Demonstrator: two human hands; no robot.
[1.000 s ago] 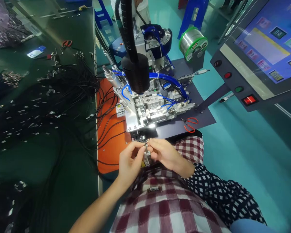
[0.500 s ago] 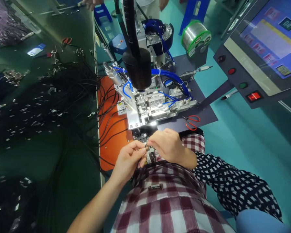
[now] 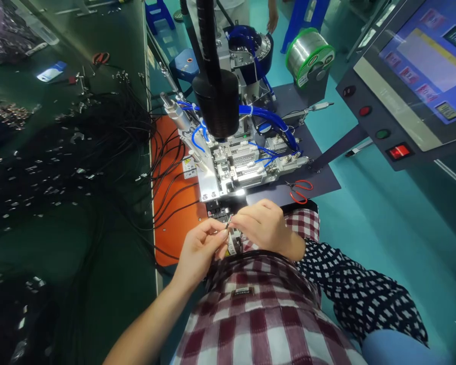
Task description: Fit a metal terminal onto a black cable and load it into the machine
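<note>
Cable end [image 3: 227, 224] pinched between thumb and forefinger of the left hand [image 3: 202, 247], just in front of the silvery machine [image 3: 247, 170] — fingertips of the right hand [image 3: 265, 226] gathered at its tip; gripping or merely touching, cannot tell. Over the orange plate [image 3: 175, 239], black cables [image 3: 114, 115] running to a tangled heap on the dark tabletop [image 3: 30, 238]. On the gray base [image 3: 323, 177], red-handled snips [image 3: 299, 185] near the right hand — solder spool [image 3: 310, 57] farther back.

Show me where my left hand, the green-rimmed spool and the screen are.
Left hand [image 3: 198, 249]: head view, middle of the hand.
Spool [image 3: 305, 49]: head view, on its silver winding.
Screen [image 3: 432, 67]: head view, on its pale panel.
</note>
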